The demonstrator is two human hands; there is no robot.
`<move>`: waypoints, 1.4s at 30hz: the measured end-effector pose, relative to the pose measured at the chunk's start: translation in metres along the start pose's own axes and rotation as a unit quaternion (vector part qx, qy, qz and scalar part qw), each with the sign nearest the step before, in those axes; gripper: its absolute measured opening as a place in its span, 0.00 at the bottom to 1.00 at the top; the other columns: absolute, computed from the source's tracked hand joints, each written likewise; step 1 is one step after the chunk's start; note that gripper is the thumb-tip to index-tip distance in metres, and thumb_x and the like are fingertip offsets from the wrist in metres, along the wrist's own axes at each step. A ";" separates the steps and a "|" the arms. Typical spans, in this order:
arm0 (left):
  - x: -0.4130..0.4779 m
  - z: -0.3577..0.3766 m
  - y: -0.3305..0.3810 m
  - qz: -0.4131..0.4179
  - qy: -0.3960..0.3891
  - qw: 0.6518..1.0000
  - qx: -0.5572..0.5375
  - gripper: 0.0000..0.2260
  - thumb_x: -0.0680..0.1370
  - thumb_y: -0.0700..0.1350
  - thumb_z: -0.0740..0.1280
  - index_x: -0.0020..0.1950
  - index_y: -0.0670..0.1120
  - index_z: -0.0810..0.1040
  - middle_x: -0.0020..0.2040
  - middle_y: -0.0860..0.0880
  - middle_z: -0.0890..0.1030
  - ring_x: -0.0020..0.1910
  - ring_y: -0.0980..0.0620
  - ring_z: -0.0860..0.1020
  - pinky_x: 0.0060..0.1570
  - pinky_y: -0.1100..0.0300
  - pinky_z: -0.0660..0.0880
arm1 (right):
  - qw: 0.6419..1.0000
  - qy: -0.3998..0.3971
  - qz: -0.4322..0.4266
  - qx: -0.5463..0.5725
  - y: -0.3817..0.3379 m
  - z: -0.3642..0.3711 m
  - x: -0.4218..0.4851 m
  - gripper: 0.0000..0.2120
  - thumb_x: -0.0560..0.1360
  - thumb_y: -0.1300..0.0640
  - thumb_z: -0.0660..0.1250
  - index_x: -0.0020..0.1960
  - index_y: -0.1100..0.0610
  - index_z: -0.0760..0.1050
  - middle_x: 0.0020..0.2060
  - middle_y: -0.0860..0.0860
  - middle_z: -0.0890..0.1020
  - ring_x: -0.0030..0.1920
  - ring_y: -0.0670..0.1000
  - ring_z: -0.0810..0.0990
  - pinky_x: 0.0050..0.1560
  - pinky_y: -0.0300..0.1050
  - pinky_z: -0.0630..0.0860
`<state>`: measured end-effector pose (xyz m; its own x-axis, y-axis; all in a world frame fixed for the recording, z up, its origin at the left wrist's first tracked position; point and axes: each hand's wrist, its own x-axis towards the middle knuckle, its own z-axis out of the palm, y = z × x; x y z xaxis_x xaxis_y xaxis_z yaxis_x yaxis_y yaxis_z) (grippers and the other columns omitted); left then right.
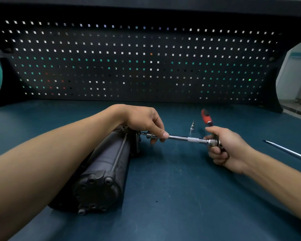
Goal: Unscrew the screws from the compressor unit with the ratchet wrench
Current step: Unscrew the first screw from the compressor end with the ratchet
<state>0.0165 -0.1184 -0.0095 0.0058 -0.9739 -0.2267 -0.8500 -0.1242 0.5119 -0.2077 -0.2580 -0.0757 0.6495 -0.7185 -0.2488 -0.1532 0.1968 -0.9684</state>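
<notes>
The black cylindrical compressor unit (104,164) lies on the teal table (181,188). The left hand (142,122) pinches the steel extension bar (179,137), probably to steady its tip against the unit's end. The right hand (222,148) has its fingers curled round the red-handled ratchet wrench (205,116).

Compressor unit (102,167) on the table (181,188) at your left, ratchet wrench (195,140) at its far end, loose bit (192,126) behind it, rod (288,151) far right, pegboard (146,63) beyond.
</notes>
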 end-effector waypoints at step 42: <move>0.001 -0.001 -0.002 -0.005 0.001 1.000 -0.030 0.10 0.77 0.54 0.71 0.43 0.50 0.85 0.38 0.51 0.86 0.39 0.60 0.79 0.43 0.73 0.69 | 0.994 -0.078 0.071 -0.036 -0.008 -0.009 0.003 0.26 0.79 0.44 0.59 0.25 0.52 0.63 0.19 0.49 0.61 0.19 0.46 0.56 0.21 0.35 0.53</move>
<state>0.0189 -0.1194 -0.0105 0.0157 -0.9729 -0.2307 -0.8170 -0.1455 0.5580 -0.2110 -0.2681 -0.0691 0.7244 -0.5740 -0.3818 -0.2999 0.2364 -0.9242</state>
